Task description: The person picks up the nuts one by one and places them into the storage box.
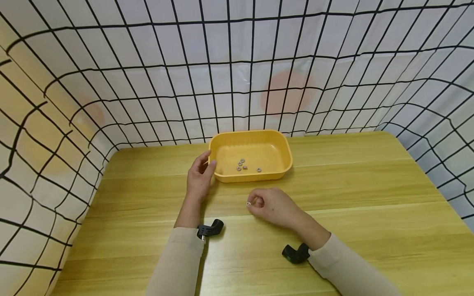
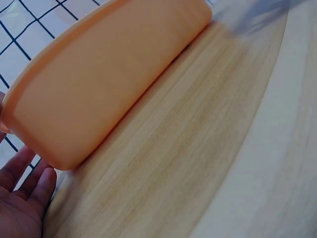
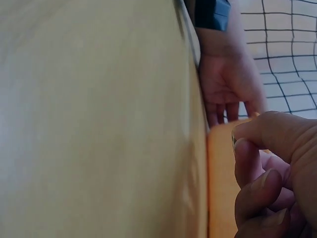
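Note:
A yellow plastic tray (image 1: 252,178) stands on the wooden table, with several small metal nuts (image 1: 240,163) lying on its floor. My left hand (image 1: 199,177) holds the tray's left end, thumb at the rim and fingers against the outside wall. In the left wrist view, fingers (image 2: 43,186) sit close to the tray's lower corner. Nearer to me than the tray, my right hand (image 1: 275,206) pinches a small silver nut (image 1: 248,203) between thumb and index fingertip. Only an edge of that nut shows in the right wrist view, where the other fingers are curled.
A black wire grid (image 1: 229,82) with a pale sheet behind it borders the table (image 1: 355,205) at the back and sides. Black devices are strapped on the left wrist (image 1: 211,229) and the right wrist (image 1: 296,253).

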Available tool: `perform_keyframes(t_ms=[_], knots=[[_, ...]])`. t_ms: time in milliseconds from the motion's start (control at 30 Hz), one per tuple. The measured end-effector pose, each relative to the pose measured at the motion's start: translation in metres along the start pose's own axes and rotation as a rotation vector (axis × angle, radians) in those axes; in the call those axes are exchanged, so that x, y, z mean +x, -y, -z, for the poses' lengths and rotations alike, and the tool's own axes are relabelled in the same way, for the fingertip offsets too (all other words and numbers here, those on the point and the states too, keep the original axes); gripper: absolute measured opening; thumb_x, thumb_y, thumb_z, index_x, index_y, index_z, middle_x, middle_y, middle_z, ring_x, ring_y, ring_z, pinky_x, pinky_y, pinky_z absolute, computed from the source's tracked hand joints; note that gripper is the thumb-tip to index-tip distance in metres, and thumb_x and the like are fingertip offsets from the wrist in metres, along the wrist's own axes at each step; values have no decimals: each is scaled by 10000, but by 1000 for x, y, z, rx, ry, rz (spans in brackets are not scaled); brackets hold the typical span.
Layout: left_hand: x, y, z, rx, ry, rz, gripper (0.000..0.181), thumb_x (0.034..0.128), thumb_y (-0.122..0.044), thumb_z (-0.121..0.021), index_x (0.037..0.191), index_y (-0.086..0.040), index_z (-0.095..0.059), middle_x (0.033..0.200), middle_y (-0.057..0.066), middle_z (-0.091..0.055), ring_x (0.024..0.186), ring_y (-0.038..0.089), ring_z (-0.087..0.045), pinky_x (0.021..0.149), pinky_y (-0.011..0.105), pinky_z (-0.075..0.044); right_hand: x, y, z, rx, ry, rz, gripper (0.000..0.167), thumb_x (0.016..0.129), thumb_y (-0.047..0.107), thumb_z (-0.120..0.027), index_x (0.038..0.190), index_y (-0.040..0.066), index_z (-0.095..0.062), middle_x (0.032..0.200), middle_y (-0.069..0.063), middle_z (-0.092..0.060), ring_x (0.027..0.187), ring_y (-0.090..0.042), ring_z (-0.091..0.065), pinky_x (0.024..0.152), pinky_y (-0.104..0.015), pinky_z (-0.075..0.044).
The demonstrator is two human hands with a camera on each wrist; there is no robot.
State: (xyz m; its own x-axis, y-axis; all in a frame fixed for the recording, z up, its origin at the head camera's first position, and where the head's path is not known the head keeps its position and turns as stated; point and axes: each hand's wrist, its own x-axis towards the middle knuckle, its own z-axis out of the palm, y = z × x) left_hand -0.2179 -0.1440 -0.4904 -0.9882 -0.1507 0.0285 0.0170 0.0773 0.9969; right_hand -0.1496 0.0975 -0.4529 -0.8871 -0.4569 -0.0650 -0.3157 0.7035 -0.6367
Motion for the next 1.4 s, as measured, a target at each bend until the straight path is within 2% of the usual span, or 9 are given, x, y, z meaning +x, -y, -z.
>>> perform_keyframes(t_ms=[200,433,633,767,867,1033,1200,1400], knots=[[-1,-2,-1,2,-5,11,437,1010,-271,-659,1434,-192,-588,1481,103,-543,1351,295,-532,1141,465,-446,-6,-4,15,20,-44,-46,77,922,291,-732,952,224,-709,695,120,-567,628,-68,-522,637,-235,-451],[-1,-2,-1,7,-5,18,437,1013,-267,-655,1439,-198,-584,1482,105,-538,1349,298,-533,1137,469,-451,-10,-9,33,34,-95,-48,72,933,282,-729,957,217,-709,724,94,-590,597,-82,-510,571,-229,-437],[-1,-2,0,12,-1,16,446,1014,-281,-654,1445,-198,-577,1486,108,-538,1358,299,-528,1144,476,-447,-12,-13,45,52,-106,-66,76,948,251,-719,977,181,-709,734,60,-604,582,-99,-506,538,-230,-434],[-10,-22,-1,16,8,32,452,1029,-215,-627,1462,-111,-552,1503,169,-518,1368,336,-519,1148,484,-443,-11,-14,53,68,-109,-95,102,955,253,-709,1002,162,-708,753,37,-617,599,-125,-517,542,-235,-441],[-11,-26,-1,20,14,52,466,1034,-183,-613,1478,-72,-526,1526,198,-491,1385,358,-502,1156,490,-434,-8,-15,60,77,-127,-105,108,957,249,-710,1013,156,-712,759,25,-626,592,-136,-514,537,-238,-436],[0,-4,0,7,6,39,465,1030,-229,-627,1476,-133,-541,1529,157,-499,1393,333,-502,1158,480,-432,-1,-18,69,91,-173,-116,111,957,242,-719,1008,144,-714,758,5,-637,582,-144,-506,508,-229,-413],[0,-2,0,6,0,13,443,1021,-256,-643,1450,-170,-572,1504,125,-529,1371,309,-525,1145,475,-446,5,-23,75,95,-205,-127,125,960,258,-718,1015,146,-710,750,-7,-638,573,-159,-502,495,-236,-401],[-1,-2,-1,10,-5,0,431,1017,-259,-648,1437,-187,-584,1488,113,-543,1351,305,-539,1131,475,-459,13,-25,79,81,-225,-105,150,961,277,-713,1027,142,-712,747,-4,-649,568,-160,-496,502,-241,-397]])
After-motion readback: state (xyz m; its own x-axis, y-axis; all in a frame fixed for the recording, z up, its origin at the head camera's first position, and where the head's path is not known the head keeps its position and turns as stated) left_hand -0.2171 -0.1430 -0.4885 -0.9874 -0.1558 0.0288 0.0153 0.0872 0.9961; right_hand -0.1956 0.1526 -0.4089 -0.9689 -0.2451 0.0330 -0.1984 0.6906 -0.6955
